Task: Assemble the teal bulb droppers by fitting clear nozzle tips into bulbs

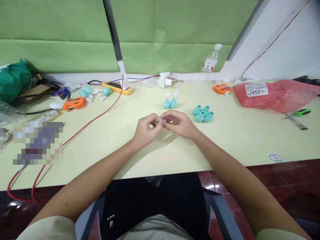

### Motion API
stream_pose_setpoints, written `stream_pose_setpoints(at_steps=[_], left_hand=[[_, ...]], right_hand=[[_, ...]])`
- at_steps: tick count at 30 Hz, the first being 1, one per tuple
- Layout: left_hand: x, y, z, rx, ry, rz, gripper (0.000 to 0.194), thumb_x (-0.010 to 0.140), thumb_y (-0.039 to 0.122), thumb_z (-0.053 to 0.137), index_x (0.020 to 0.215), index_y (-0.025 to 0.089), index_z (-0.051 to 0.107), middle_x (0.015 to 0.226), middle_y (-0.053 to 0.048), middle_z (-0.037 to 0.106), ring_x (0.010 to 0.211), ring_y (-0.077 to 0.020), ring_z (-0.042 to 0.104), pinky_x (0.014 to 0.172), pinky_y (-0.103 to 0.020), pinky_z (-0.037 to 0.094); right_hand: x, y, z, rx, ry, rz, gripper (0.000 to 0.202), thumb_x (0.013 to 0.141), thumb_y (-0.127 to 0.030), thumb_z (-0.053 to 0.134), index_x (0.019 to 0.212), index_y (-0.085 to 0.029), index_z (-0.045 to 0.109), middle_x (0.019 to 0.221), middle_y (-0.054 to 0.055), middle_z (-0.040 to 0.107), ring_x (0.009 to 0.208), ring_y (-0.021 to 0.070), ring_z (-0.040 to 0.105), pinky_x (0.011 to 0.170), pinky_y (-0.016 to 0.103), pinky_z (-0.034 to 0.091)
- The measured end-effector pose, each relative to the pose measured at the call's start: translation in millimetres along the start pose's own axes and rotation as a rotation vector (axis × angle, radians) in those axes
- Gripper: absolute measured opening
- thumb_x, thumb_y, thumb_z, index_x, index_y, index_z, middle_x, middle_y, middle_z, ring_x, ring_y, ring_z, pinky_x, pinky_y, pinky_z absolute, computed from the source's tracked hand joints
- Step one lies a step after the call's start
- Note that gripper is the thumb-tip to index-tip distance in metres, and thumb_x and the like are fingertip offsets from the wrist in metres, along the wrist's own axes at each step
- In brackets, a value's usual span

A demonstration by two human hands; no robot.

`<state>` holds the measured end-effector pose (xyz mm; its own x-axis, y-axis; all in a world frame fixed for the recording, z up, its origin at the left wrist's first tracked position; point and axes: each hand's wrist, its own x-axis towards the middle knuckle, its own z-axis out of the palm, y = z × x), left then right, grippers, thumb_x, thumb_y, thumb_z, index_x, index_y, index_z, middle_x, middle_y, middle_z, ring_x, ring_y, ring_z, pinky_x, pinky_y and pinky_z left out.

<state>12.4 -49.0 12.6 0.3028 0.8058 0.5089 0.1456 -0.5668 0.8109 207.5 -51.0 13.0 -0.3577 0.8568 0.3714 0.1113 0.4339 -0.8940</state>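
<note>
My left hand (148, 129) and my right hand (178, 124) meet above the middle of the table, fingertips pinched on a small clear piece (161, 120) between them. Its shape is mostly hidden by my fingers. Just beyond my hands, two teal bulbs (170, 103) with whitish pointed tips stand upright side by side. To the right of my right hand, several teal bulbs (203, 114) without tips lie grouped, their open necks showing.
A red plastic bag (272, 96), orange tool (222, 88) and green-handled tool (302, 112) lie right. A bottle (210, 63) stands at the back. Left are a yellow power strip (117, 87), another orange tool (74, 103) and a red cable (93, 120).
</note>
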Motion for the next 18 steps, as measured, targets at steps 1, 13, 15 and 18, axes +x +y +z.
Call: stream_pose_setpoints(at_steps=[1,13,15,18], left_hand=[[0.1,-1.1,0.0,-0.012,-0.002,-0.004,0.014,0.088,0.03,0.068,0.083,0.017,0.069,0.083,-0.004,0.076,0.072,-0.0141,0.067,0.067,-0.026,0.052],[-0.3,-0.8,1.7,-0.196,-0.043,-0.147,0.029,0.094,0.043,0.067,0.082,0.016,0.065,0.073,-0.003,0.069,0.067,-0.0127,0.065,0.058,-0.023,0.05],[0.7,-1.4,2.1,-0.276,-0.068,-0.203,0.027,0.094,0.041,0.064,0.084,0.016,0.065,0.074,-0.003,0.069,0.066,-0.0129,0.065,0.054,-0.023,0.05],[1.7,-0.3,2.2,-0.322,-0.081,-0.231,0.021,0.094,0.035,0.062,0.085,0.016,0.066,0.073,-0.002,0.067,0.063,-0.0125,0.065,0.052,-0.023,0.05]], right_hand=[[0.0,0.2,0.1,-0.001,0.001,0.002,0.021,0.088,-0.031,0.075,0.106,-0.021,0.072,0.101,0.006,0.07,0.078,0.0147,0.059,0.066,0.028,0.052],[-1.2,-6.2,0.0,-0.081,-0.043,0.059,0.016,0.09,-0.031,0.07,0.097,-0.018,0.075,0.087,0.006,0.073,0.078,0.0167,0.062,0.06,0.027,0.048],[-1.4,-5.6,0.2,-0.067,-0.02,0.07,0.017,0.09,-0.033,0.071,0.094,-0.017,0.074,0.082,0.005,0.072,0.074,0.016,0.061,0.059,0.027,0.047],[-1.3,-5.0,0.8,-0.054,-0.004,0.061,0.018,0.09,-0.034,0.072,0.093,-0.017,0.074,0.078,0.004,0.071,0.07,0.0147,0.059,0.059,0.027,0.046]])
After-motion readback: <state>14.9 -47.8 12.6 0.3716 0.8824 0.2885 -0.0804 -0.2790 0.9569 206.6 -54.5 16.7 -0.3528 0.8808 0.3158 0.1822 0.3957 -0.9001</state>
